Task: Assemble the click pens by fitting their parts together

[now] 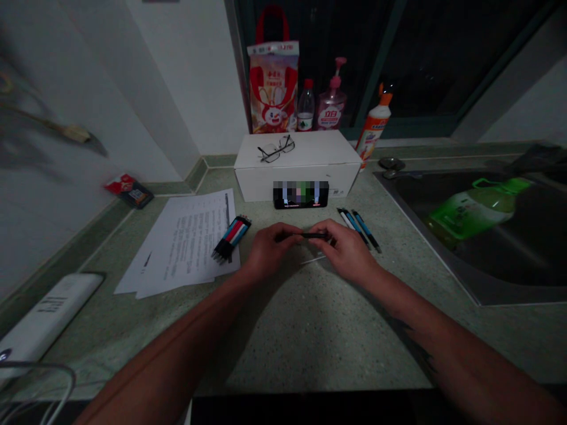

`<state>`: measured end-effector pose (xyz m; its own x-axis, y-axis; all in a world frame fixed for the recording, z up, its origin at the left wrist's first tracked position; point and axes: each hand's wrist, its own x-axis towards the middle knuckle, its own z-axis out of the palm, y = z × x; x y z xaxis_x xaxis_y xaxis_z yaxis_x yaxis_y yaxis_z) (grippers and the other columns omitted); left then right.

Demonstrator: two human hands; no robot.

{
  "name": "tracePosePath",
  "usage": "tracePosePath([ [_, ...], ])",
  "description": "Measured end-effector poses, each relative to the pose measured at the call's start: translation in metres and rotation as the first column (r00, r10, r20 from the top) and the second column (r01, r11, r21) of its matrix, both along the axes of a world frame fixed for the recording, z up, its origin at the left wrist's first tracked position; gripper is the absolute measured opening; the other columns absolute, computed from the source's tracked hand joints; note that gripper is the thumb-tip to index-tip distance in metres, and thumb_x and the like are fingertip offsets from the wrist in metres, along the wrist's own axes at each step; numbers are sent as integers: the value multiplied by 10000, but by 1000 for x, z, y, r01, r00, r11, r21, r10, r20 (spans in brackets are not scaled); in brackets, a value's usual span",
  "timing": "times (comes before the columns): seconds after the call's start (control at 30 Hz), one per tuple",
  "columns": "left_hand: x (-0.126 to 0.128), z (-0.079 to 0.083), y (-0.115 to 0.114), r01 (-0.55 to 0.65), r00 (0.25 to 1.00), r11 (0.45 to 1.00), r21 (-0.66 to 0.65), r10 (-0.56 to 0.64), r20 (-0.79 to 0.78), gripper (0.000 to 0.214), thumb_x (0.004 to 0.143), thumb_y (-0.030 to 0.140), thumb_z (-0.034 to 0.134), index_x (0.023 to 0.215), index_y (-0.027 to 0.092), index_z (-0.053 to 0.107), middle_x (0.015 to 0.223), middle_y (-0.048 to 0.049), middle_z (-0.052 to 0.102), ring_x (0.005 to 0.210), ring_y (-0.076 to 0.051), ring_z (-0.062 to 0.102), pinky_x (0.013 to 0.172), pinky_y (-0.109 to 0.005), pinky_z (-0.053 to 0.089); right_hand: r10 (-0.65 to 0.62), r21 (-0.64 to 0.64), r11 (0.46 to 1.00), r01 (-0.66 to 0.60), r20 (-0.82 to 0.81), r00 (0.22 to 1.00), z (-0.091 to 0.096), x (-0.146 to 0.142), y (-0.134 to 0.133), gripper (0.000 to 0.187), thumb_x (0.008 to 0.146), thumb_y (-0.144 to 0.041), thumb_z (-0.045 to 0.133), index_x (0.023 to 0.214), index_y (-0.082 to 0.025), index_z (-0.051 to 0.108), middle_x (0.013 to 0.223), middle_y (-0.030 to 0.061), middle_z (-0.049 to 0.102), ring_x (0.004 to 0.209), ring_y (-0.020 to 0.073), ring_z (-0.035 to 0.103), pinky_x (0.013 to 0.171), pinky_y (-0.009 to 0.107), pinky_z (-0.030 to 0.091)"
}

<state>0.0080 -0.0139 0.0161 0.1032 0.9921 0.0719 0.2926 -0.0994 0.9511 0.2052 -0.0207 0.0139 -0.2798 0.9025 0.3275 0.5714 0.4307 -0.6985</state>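
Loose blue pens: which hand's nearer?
Right. The right hand sits just beside the pens, on their lower-left side in the head view; the left hand is farther off, beyond the right hand.

Pink plastic pump bottle (331, 107) at 12 o'clock: label reads "立白". White printed paper sheets (179, 245) at 10 o'clock: lines too small to read.
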Motion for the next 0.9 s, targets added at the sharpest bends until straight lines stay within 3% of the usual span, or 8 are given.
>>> tracePosePath([
  [0.23, 0, 1, -1, -11, 999, 1000, 23, 12, -36, 52, 795, 191, 725, 814, 230, 754, 874, -22, 792, 846, -197, 726, 832, -350, 562, 28, -66, 998, -21, 108, 994, 1, 0, 0, 239, 1006, -312, 503, 897, -227, 698, 820, 45, 740, 761, 203, 671, 705, 338, 462],
  [0.3, 0, 0, -1, -6, 999, 1000, 29, 8, -39, 47, 799, 199, 721, 819, 226, 754, 873, -26, 791, 843, -196, 723, 833, -352, 559, 15, -76, 997, -8, 95, 995, 0, 0, 0, 160, 968, -334, 580, 1001, -226, 694, 880, 49, 750, 767, 204, 671, 695, 336, 467],
  [0.37, 0, 0, -1, -3, 1000, 999, 33, 4, -31, 39, 796, 211, 724, 822, 219, 752, 872, -30, 790, 837, -196, 718, 829, -352, 557, -2, -74, 997, 7, 60, 998, 0, 0, 0, 216, 909, -324, 665, 1101, -225, 664, 946, 51, 750, 786, 204, 674, 681, 325, 472],
  [0.47, 0, -1, -1, 5, 1000, 999, 40, -4, -10, 43, 789, 224, 726, 824, 216, 749, 870, -31, 788, 836, -196, 715, 821, -351, 555, 3, -52, 999, 1, 64, 998, 0, 0, 1, 124, 937, -308, 623, 1016, -223, 666, 916, 48, 740, 805, 205, 672, 695, 327, 469],
  [0.53, -1, -2, -1, 7, 1000, 999, 43, -7, -6, 50, 790, 229, 722, 831, 218, 749, 870, -28, 788, 835, -195, 714, 819, -351, 555, 19, -52, 999, -14, 93, 995, 0, 0, 1, 161, 984, -316, 551, 939, -224, 675, 884, 51, 739, 813, 210, 672, 718, 339, 467],
  [0.7, -1, -3, 0, -2, 1000, 999, 48, 3, -21, 60, 791, 246, 721, 836, 216, 749, 888, -38, 789, 840, -199, 716, 828, -361, 556, 16, -42, 999, -16, 16, 1000, 1, 2, 2, 209, 922, -337, 653, 1101, -229, 658, 939, 47, 731, 793, 201, 666, 703, 331, 477],
  [0.8, -1, -3, 0, 7, 1000, 999, 42, -7, -14, 52, 793, 240, 715, 828, 220, 748, 875, -35, 789, 835, -199, 719, 822, -361, 557, 30, -32, 999, -30, -2, 1000, 2, 2, 2, 128, 948, -323, 608, 1001, -225, 672, 892, 38, 730, 803, 198, 666, 713, 329, 468],
  [0.9, 0, -2, -1, 18, 1000, 999, 31, -18, -2, 42, 788, 224, 717, 819, 223, 747, 870, -35, 790, 829, -197, 723, 818, -357, 560, 41, -66, 997, -39, 32, 999, 2, 2, 3, 209, 993, -309, 518, 907, -223, 688, 791, 25, 711, 732, 185, 644, 693, 329, 448],
])
